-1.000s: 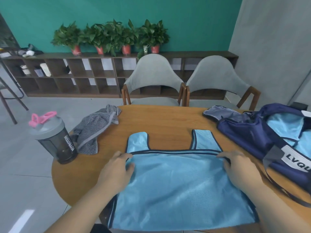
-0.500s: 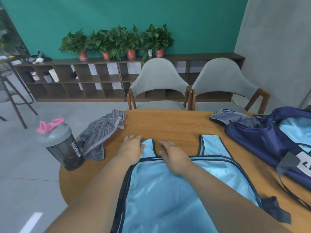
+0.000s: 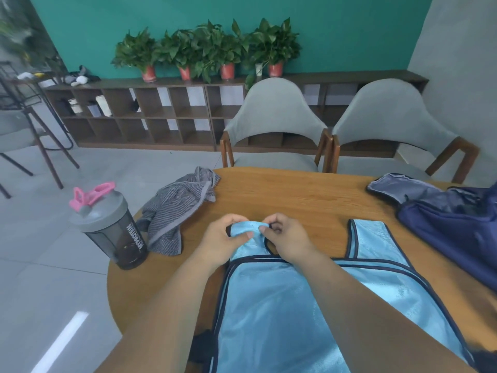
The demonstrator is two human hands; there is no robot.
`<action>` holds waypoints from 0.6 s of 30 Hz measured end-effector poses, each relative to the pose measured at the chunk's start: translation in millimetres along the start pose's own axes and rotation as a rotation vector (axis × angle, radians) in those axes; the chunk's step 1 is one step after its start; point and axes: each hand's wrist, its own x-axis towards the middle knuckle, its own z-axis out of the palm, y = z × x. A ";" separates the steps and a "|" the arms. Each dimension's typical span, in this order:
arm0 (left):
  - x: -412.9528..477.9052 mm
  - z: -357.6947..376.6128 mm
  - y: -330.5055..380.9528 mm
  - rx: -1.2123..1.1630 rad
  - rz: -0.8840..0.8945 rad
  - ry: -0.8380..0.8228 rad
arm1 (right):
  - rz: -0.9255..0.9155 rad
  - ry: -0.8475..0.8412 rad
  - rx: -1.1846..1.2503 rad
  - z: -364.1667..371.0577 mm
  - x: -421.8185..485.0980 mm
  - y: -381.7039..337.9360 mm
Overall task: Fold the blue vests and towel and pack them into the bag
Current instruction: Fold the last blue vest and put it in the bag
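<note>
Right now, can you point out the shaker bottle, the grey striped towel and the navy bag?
shaker bottle [image 3: 113, 235], head view, its dark body.
grey striped towel [image 3: 174, 205], head view, its crumpled middle.
navy bag [image 3: 441, 222], head view, its outer fabric.

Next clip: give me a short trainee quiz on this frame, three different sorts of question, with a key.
1. True or false: the left hand and the right hand pinch the same shoulder strap of the vest.
2. Fill in: the bag lies on the table's ___ side, as the person sees it.
3. Which lies nearest the bottle? A bag, B towel, C vest.
Key: 1 true; 2 right; 3 B.
</note>
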 end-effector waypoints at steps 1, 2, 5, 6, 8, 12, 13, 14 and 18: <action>-0.7 0.5 -1.5 -0.028 0.001 0.034 | 0.001 0.021 0.025 1.0 -0.5 -0.1; -0.9 0.6 -2.4 -0.041 0.001 0.054 | 0.004 0.041 0.056 1.6 -2.0 -0.6; 0.6 0.4 -4.9 -0.124 -0.018 0.073 | 0.009 0.062 0.174 0.1 -7.1 -3.7; 1.5 -0.9 -5.9 -0.166 -0.034 0.071 | 0.013 0.058 0.219 -2.0 -8.4 -5.2; 2.2 -3.8 -6.1 -0.203 -0.053 0.054 | 0.032 0.042 0.295 -6.6 -9.6 -7.2; 11.1 -16.2 -6.0 -0.177 -0.104 -0.003 | 0.061 0.018 0.385 -17.1 -11.5 -13.0; 13.0 -19.5 -5.1 -0.172 -0.114 -0.020 | 0.066 0.013 0.407 -20.0 -11.9 -13.6; 13.8 -22.3 -2.7 -0.160 -0.125 -0.036 | 0.075 0.008 0.423 -22.7 -12.3 -14.3; 16.3 -27.8 11.7 0.000 -0.167 -0.116 | 0.074 -0.027 0.442 -29.1 -15.1 -12.5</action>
